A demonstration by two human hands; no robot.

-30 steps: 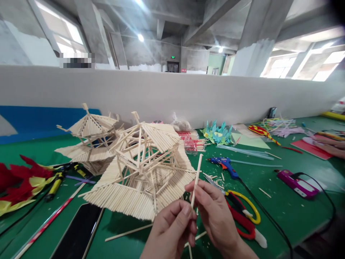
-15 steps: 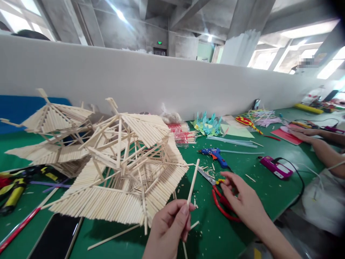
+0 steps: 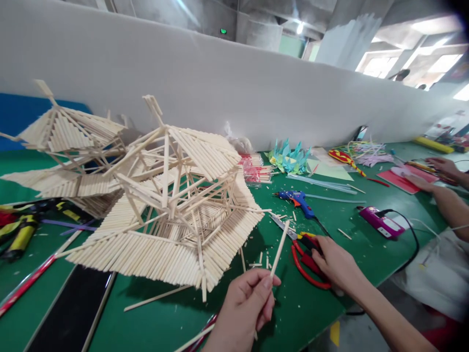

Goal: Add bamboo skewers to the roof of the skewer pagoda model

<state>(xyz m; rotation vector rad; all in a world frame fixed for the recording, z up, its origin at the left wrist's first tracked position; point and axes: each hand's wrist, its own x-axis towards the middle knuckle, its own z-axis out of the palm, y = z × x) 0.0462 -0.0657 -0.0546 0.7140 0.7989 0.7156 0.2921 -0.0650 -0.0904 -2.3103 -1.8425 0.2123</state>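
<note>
My left hand [image 3: 246,307] pinches a thin wooden stick [image 3: 280,247] that points up and to the right. My right hand [image 3: 335,264] lies on the red-handled scissors [image 3: 303,252] on the green table [image 3: 330,303], fingers closing around the handles. A large pavilion model of wooden sticks [image 3: 172,200] stands just left of my hands, with a second stick model [image 3: 64,146] behind it.
A blue glue gun [image 3: 297,200], a magenta device with a black cord [image 3: 379,222], paper flowers [image 3: 289,159] and a dark phone [image 3: 69,313] lie on the table. Yellow-handled pliers [image 3: 18,234] sit far left. Another person's arms [image 3: 445,195] rest at the right.
My right hand let go of the stick and moved right and down onto the scissors. The left hand kept the stick. The view tilted downward.
</note>
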